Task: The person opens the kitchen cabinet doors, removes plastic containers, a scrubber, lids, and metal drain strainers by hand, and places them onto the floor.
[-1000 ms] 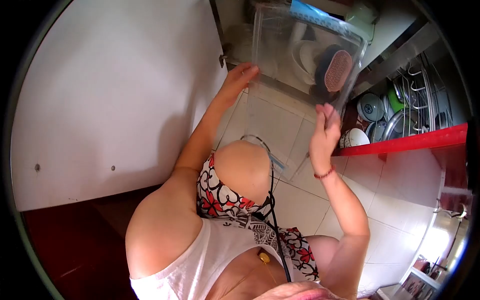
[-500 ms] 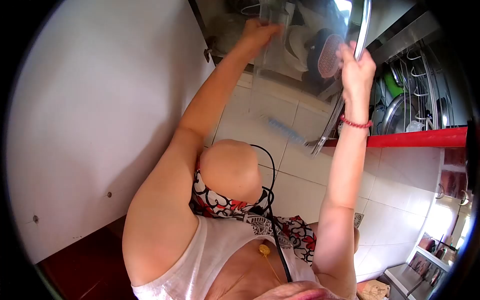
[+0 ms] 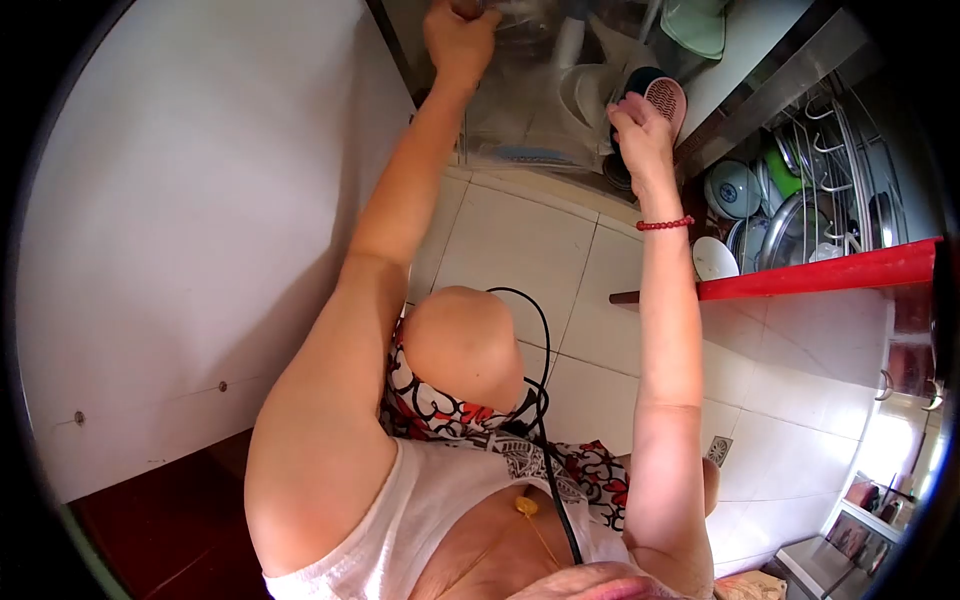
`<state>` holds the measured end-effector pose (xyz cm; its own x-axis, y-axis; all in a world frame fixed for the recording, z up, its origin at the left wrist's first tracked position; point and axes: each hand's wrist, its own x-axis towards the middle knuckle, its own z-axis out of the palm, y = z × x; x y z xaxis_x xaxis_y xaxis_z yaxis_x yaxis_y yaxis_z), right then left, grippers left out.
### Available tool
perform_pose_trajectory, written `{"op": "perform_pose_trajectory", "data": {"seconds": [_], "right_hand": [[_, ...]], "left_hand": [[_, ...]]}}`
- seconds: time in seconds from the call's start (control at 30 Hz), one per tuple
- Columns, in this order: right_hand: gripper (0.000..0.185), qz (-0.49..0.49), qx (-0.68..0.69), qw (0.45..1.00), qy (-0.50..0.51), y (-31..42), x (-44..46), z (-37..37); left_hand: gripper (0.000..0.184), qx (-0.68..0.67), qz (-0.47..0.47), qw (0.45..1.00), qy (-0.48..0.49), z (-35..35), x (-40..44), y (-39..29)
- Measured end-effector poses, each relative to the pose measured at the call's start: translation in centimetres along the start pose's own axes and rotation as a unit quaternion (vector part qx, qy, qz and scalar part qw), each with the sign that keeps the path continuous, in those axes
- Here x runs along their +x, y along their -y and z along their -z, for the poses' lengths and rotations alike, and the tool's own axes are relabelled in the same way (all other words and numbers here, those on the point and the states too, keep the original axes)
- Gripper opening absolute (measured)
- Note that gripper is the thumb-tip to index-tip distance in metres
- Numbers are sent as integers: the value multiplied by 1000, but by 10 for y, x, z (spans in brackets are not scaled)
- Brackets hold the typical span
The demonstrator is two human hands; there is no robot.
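Observation:
At the top edge, my left hand (image 3: pixel 460 45) is closed, its fingers curled round a small brownish thing partly cut off by the frame. It is beside the upper left of a clear plastic container (image 3: pixel 520 145). Whitish and pale shapes show through the plastic, with a bluish strip along its front. My right hand (image 3: pixel 645 135), a red bead bracelet (image 3: pixel 664 224) on its wrist, is at the container's right side with fingers loosely apart. Just behind its fingers stands an oval thing (image 3: pixel 666 100) with a pink rim, dark side and textured face.
A wire rack (image 3: pixel 850 190) with bowls, plates and a metal lid is at right, above a red cabinet edge (image 3: pixel 820 272). A large white panel (image 3: pixel 200 200) stands at left. Tiled floor (image 3: pixel 510 235) lies below. A black cable (image 3: pixel 545 330) loops past my knee.
The clear container has moved up, away from me. My left hand has gone up and left. My right hand has come off the chrome rail and moved left; the rail is no longer visible.

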<state>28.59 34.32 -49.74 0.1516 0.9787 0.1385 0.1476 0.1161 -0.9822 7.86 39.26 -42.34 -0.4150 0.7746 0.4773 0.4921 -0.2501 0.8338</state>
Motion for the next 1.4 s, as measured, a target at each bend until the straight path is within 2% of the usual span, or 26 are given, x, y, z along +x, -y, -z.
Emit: {"op": "perform_pose_trajectory", "data": {"seconds": [0.03, 0.07, 0.13, 0.17, 0.23, 0.33, 0.37, 0.43, 0.67, 0.93, 1.07, 1.17, 1.23, 1.27, 1.33, 1.4], "right_hand": [[47, -21, 31, 999, 4, -5, 0, -3], [47, -20, 33, 999, 4, -11, -1, -4], [41, -28, 33, 999, 5, -16, -12, -3], [36, -9, 22, 1000, 2, -20, -16, 0], [35, -13, 21, 1000, -3, -26, -25, 1], [33, -26, 33, 999, 2, -35, -40, 3], [31, -35, 45, 998, 13, -37, -44, 3], [29, -26, 38, 999, 9, -43, -51, 2], [25, -65, 61, 995, 39, -41, -76, 1], [29, -107, 58, 990, 74, -53, -91, 5], [30, -136, 61, 985, 84, -58, -101, 7], [31, -158, 82, 980, 84, -68, -107, 4], [31, -154, 81, 981, 91, -70, -111, 1], [31, -149, 80, 981, 98, -71, -112, 0], [30, -148, 66, 982, 98, -72, -113, -3], [28, -149, 50, 983, 94, -78, -114, -2]], "left_hand": [[13, 82, 4, 997, -7, 6, -8, -14], [13, 83, 1, 997, -8, 7, -9, -13], [37, 44, -6, 997, -69, 10, -12, -2], [37, 43, -6, 997, -68, 12, -13, 3], [35, -22, 0, 990, -141, 16, -13, 9], [34, -38, 25, 987, -153, 16, -20, 13], [34, -38, 24, 987, -154, 13, -22, 15], [32, -120, 19, 979, -162, 5, -28, 18], [27, -125, 3, 979, -160, -13, -32, 22], [26, -147, -113, 974, -132, -65, -12, 65], [28, -140, -113, 975, -134, -75, -13, 70], [28, -185, -111, 966, -146, -76, -16, 69], [28, -159, -166, 960, -163, -77, -20, 76], [28, -161, -164, 959, -163, -82, -21, 87], [27, -256, -131, 946, -150, -90, -24, 97], [28, -243, -142, 948, -151, -90, -25, 98]]}}
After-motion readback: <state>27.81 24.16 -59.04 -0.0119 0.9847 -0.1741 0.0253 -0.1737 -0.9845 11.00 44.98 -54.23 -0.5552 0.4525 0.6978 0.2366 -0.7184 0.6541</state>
